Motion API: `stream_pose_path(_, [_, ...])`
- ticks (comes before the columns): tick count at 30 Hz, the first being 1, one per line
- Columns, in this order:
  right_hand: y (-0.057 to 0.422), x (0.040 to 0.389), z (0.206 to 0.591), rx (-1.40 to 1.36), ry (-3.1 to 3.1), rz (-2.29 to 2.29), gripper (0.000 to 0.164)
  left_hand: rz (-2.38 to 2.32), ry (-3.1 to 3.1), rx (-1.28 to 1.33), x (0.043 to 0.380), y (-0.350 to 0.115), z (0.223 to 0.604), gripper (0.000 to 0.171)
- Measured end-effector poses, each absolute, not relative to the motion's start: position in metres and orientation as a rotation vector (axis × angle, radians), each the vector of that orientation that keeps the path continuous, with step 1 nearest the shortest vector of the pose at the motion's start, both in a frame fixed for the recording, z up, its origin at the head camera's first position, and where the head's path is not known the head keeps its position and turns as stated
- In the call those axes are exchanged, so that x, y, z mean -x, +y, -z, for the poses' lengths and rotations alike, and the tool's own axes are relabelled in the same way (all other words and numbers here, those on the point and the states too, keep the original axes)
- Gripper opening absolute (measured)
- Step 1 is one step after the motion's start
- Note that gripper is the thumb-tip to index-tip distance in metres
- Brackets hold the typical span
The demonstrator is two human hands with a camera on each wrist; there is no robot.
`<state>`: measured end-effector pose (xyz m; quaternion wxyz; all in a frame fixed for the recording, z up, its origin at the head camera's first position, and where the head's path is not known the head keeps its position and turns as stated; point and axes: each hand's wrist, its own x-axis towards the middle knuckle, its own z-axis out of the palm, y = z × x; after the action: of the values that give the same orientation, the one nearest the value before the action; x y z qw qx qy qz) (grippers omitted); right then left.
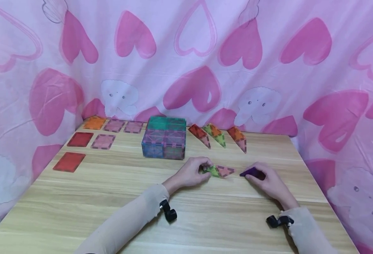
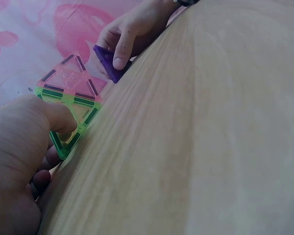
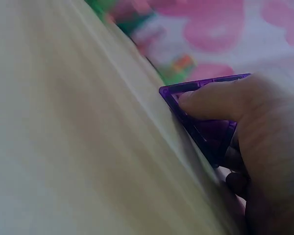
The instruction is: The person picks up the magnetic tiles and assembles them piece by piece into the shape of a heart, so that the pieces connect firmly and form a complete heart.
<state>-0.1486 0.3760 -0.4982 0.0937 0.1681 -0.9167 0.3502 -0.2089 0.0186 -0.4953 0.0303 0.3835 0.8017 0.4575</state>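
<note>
My left hand pinches a green triangular magnetic tile between thumb and fingers, near the middle of the table. A pink triangular tile is joined edge to edge with the green one and points to the right. In my right hand, a purple triangular tile is gripped with the thumb flat across its face. One corner of the purple tile points toward the pink tile, with a small gap between them in the head view.
Behind the hands stands a block of stacked clear tiles, green, purple and blue. Joined triangle pairs lie at its right. Red squares, pink squares and an orange square lie at the left. A pink heart-print curtain encloses the table.
</note>
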Motion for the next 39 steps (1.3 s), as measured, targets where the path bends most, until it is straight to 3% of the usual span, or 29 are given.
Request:
stream_pose_path(8, [0.329, 0.139, 0.499, -0.660, -2.672, -1.056, 0.020, -1.395, 2.473, -1.184, 0.209, 0.018, 0.495, 0.017])
stream_pose_path(19, [0.324, 0.138, 0.498, -0.649, -2.655, -1.111, 0.020, -1.398, 2.470, -1.187, 0.209, 0.018, 0.494, 0.018])
stream_pose_path(26, [0.327, 0.133, 0.498, -0.688, -2.661, -1.199, 0.020, -1.515, 2.388, -1.192, 0.208, 0.015, 0.491, 0.035])
stream_pose_path(30, [0.324, 0.126, 0.495, -0.729, -2.662, -1.244, 0.021, -1.644, 2.374, -1.301, 0.208, 0.007, 0.470, 0.046])
stream_pose_path(39, [0.311, 0.108, 0.495, -0.864, -2.582, -1.250, 0.029, -1.919, 2.482, -1.413, 0.213, -0.054, 0.399, 0.048])
